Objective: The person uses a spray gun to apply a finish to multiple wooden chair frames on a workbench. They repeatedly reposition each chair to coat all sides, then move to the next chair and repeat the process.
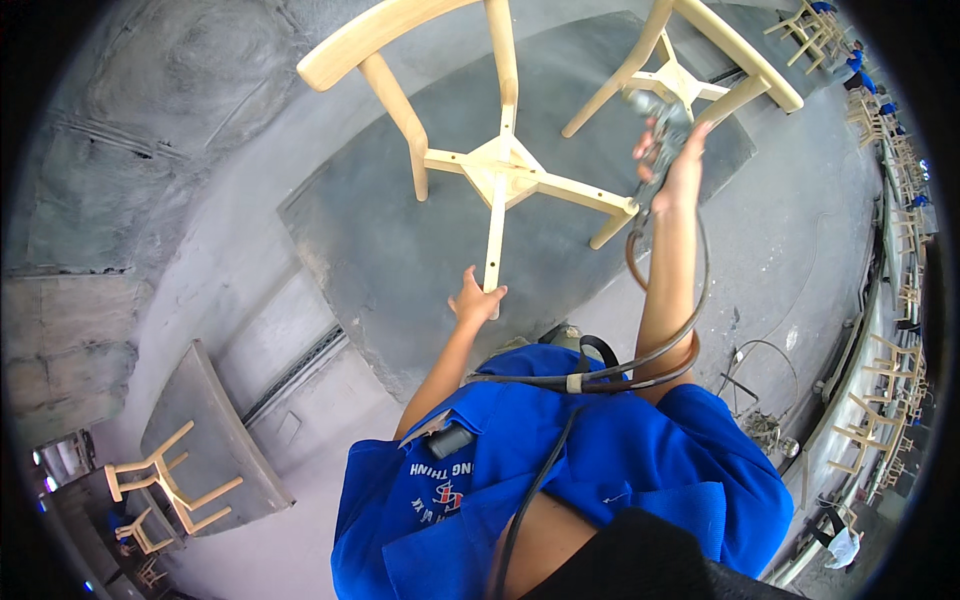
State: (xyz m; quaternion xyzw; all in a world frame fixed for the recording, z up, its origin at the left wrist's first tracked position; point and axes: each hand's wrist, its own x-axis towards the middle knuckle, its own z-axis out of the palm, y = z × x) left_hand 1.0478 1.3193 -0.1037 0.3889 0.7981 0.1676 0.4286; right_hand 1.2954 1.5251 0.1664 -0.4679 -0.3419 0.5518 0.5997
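Observation:
A pale wooden chair frame (505, 172) without a seat stands on a dark grey board (390, 255) in front of me. Its curved backrest is on the far side, and crossed rails meet at a square plate in its middle. My left hand (478, 297) grips the near end of the closest rail, at the top of a leg. Raised to the right of this chair, my right hand (680, 165) is wrapped around a silver-grey spray gun (662, 125), slightly blurred. Hoses (703, 290) run from the gun down along my right forearm to my waist.
Another chair frame (675, 80) stands close behind on the far right of the board. At lower left, a chair frame (170, 480) rests on a separate grey board (215, 410). Many chairs line the right rim, with people in blue among them. A loose cable (765, 345) lies on the floor.

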